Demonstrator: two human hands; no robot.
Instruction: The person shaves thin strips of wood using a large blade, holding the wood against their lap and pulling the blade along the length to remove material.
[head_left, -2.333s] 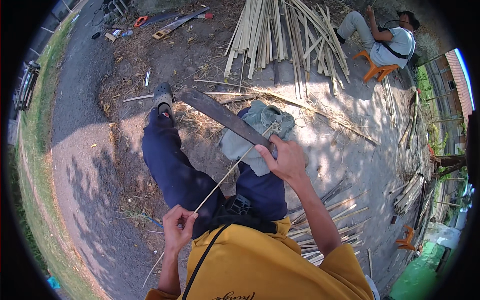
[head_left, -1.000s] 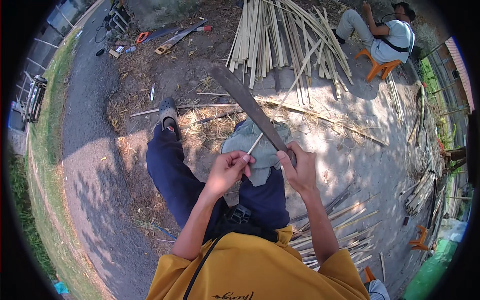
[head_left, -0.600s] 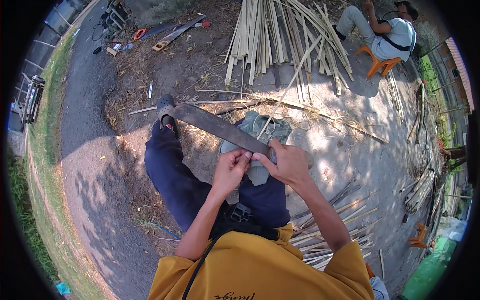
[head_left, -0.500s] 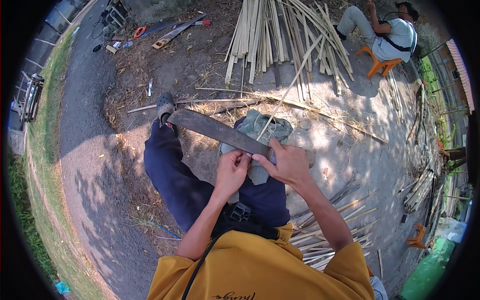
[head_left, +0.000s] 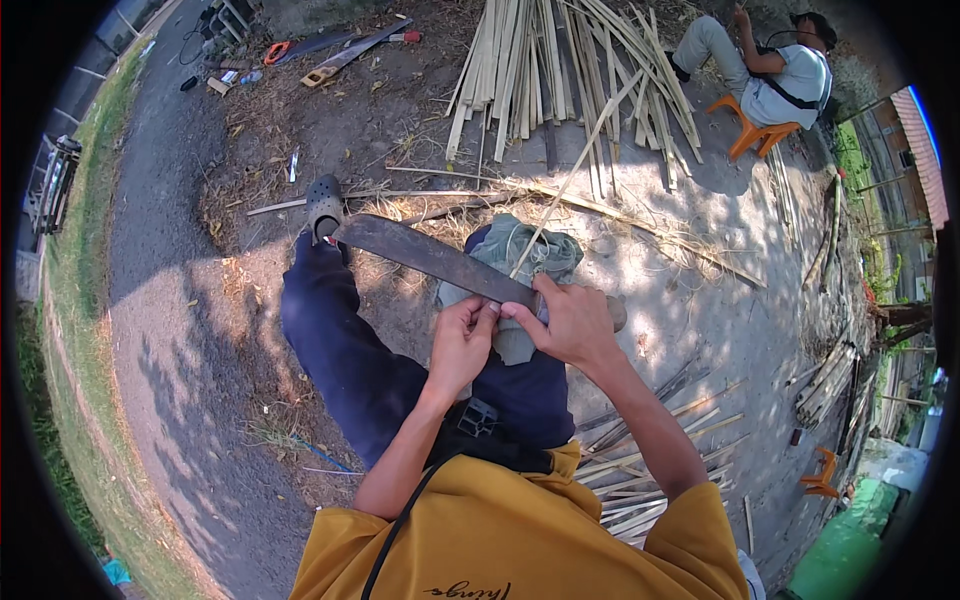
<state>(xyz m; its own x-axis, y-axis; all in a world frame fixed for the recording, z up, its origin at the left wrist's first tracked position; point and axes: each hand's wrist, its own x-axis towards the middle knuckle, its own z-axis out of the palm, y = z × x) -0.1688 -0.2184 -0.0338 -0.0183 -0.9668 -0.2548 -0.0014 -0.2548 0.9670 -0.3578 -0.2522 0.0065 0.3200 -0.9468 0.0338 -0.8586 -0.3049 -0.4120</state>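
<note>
Since the earliest frame, the left hand has shifted from the lower left to the blade, and the thin strip now extends toward the upper right. The strip's near end is located at the blade's lower edge, pinched by the left thumb and fingers; its length passes behind the large knife and over the grey-green cloth draped on the right knee. The right hand is clamped around the knife near its handle, thumb extended along the strip end. Both hands are close together, thumb tips side by side; whether they touch cannot be determined. The knife points left and slightly upward, its broad tip near the grey clog. Both forearms angle inward from the sleeves of the yellow shirt, which bears dark script lettering. Outward of this position: a fanned strip pile ahead, handsaws at upper left, and a person seated on an orange stool at upper right.
</note>
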